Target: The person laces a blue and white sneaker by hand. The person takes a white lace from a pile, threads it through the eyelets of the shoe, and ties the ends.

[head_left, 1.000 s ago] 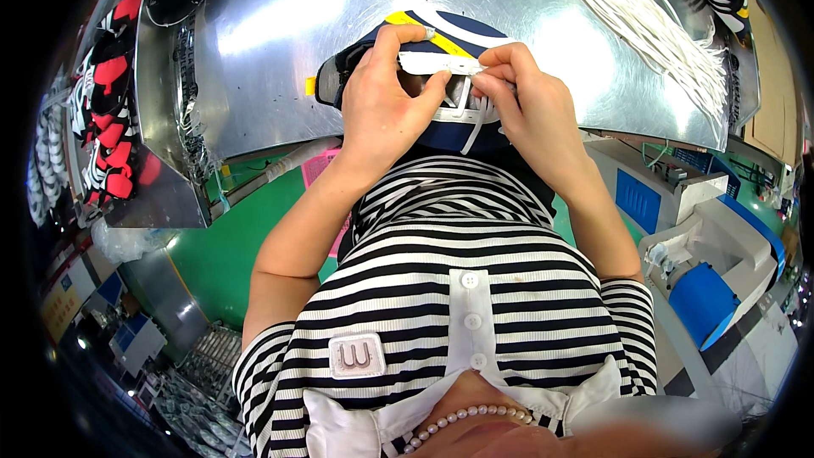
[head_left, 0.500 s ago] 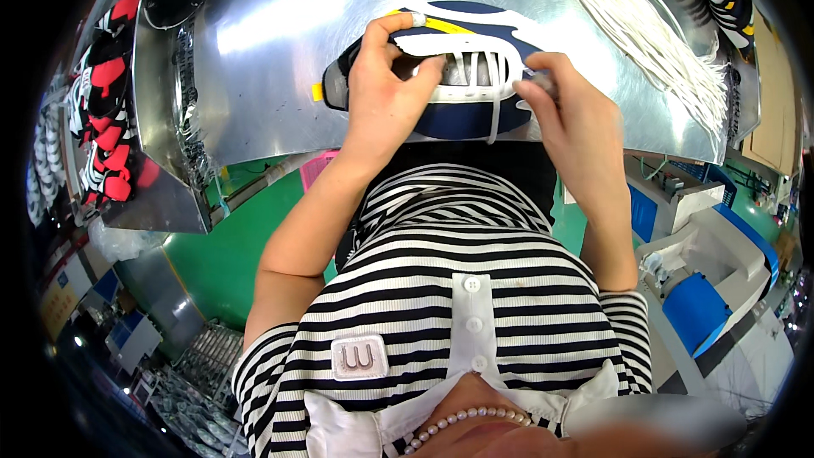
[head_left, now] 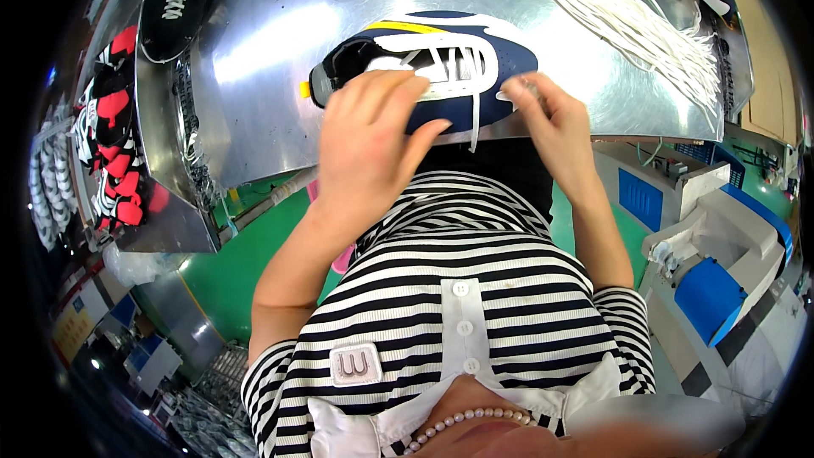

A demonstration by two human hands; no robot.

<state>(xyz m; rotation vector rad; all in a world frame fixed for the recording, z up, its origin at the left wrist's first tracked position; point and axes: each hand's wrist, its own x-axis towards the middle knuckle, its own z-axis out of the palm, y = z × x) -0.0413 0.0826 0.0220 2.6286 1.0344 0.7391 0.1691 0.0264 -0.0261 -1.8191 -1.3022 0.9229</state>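
Observation:
A navy sneaker [head_left: 515, 55] with white trim and a yellow stripe lies on its sole on the metal table, toe to the right. A white shoelace [head_left: 475, 112] crosses part of its eyelet opening, and one loose end hangs down the near side. My left hand [head_left: 373, 131] is over the shoe's near side by the collar, thumb and fingers apart, holding nothing that shows. Close to the toe, my right hand [head_left: 547, 114] has its thumb and fingers curled together. Whatever it pinches is too small to make out.
A bundle of white laces [head_left: 610, 17] is spread over the table's [head_left: 280, 110] right part. A black shoe [head_left: 172, 4] stands at the far left, with red-and-black shoes [head_left: 114, 110] beyond it. Grey-and-blue equipment [head_left: 708, 288] stands at the lower right.
My left hand has come out of the shoe's opening and drawn back toward me, its thumb now spread. My right hand stays near the toe, slightly lower. The view has shifted a little.

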